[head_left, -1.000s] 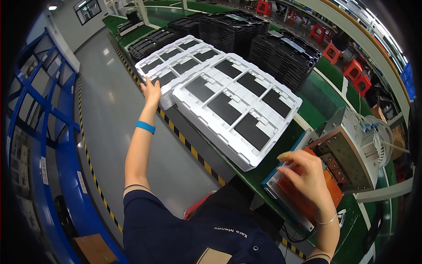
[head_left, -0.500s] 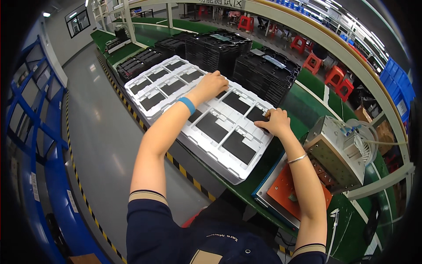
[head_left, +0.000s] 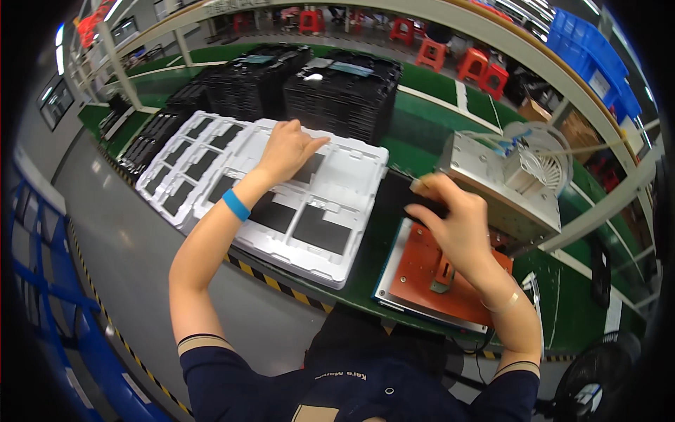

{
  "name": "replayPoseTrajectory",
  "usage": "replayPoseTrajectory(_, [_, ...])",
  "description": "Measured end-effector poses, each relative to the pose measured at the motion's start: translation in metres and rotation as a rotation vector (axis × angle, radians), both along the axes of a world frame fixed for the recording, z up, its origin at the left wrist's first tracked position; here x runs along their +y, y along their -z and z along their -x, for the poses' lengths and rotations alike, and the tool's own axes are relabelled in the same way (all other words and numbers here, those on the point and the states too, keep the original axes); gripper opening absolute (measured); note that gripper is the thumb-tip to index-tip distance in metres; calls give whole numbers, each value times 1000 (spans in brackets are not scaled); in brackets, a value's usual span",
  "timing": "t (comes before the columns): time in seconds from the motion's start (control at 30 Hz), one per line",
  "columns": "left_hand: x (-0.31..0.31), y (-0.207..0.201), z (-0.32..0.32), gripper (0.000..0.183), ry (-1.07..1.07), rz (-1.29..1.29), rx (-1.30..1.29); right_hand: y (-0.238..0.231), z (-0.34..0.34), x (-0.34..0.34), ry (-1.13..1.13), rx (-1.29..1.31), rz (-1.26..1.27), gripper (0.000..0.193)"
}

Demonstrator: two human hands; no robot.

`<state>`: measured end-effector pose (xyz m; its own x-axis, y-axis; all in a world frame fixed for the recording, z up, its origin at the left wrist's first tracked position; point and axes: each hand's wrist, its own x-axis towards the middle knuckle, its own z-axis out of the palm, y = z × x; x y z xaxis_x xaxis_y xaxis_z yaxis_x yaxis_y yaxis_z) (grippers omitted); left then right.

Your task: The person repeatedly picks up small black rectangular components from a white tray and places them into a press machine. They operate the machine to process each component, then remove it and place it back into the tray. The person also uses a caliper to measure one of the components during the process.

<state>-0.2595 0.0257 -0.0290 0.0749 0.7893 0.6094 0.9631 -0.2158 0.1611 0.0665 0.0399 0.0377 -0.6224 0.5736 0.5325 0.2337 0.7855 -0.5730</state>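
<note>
A white moulded tray (head_left: 358,243) with black rectangular panels (head_left: 321,229) in its pockets lies on the green bench. My left hand (head_left: 285,151) is over the tray's far row with fingers curled down, beside a black panel (head_left: 308,171); what it grips is hidden. Pockets to either side of that hand show bare white. My right hand (head_left: 453,214) is raised right of the tray, above an orange plate fixture (head_left: 411,274). Its thumb and fingers are bent around a dark flat piece (head_left: 397,200), seemingly a black panel, hard to separate from the dark background.
Tall stacks of black trays (head_left: 344,98) stand behind the white tray. A metal machine with coiled clear tubing (head_left: 503,179) sits beyond the orange fixture. A caliper (head_left: 534,292) lies at right, a black fan (head_left: 598,373) at lower right. Blue racks (head_left: 49,302) stand across the floor.
My right hand has left the tray's far right pocket, now bare, and moved over the orange fixture. My left hand stays over the far row, now beside its middle panel. The view has turned right.
</note>
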Motion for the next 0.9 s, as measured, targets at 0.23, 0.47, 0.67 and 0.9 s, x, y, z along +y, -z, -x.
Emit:
replayPoseTrajectory(0.23, [8, 5, -64, 27, -23, -99, 128, 21, -153, -32, 261, 66, 611, 25])
replayPoseTrajectory(0.47, [-20, -20, -191, 10, 711, 72, -304, 51, -143, -31, 361, -199, 21, 22])
replayPoseTrajectory(0.67, [-26, 2, -228, 18, 892, 229, -200, 65, -138, -17, 261, -198, -82, 22])
replayPoseTrajectory(0.9, [-27, 6, -224, 23, 945, 304, -66, 65, -132, -20, 252, -349, -215, 32])
